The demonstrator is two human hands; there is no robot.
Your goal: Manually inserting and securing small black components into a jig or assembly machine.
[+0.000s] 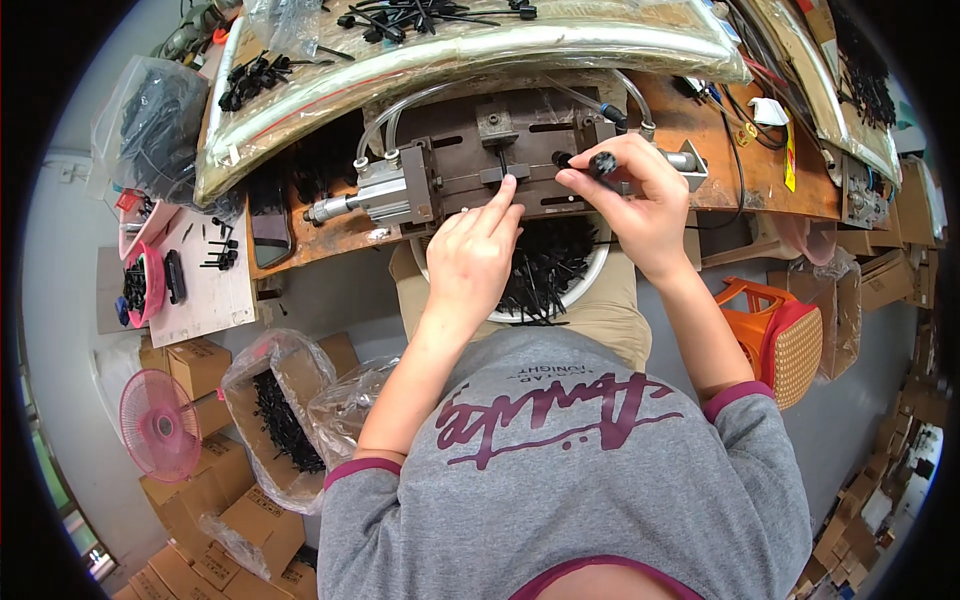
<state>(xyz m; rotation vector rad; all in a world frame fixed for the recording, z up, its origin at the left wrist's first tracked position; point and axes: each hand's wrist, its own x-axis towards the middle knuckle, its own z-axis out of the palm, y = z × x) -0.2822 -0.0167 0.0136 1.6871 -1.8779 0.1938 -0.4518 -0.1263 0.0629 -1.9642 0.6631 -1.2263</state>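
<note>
My left hand (472, 255) reaches to the middle of a dark metal fixture (460, 130). Its index finger is stretched out, the tip touching a small dark block (503, 174) below a square metal piece (494, 124). Nothing shows in its grip. To the right, my right hand (640, 195) is closed on a slim black plastic part with a round ribbed head (602, 163), held between thumb and fingers above the fixture; its far end is partly hidden. Below both hands, a white tub (598, 272) full of black stick-like parts (540, 275) rests on my lap.
Air cylinders (385, 190) with clear hoses flank the fixture. A plastic-wrapped shelf (480, 52) bearing more black parts spans the back. At left are a pink basket (150, 290), a pink fan (160, 425) and a lined carton (245, 365); an orange stool (745, 295) is at right.
</note>
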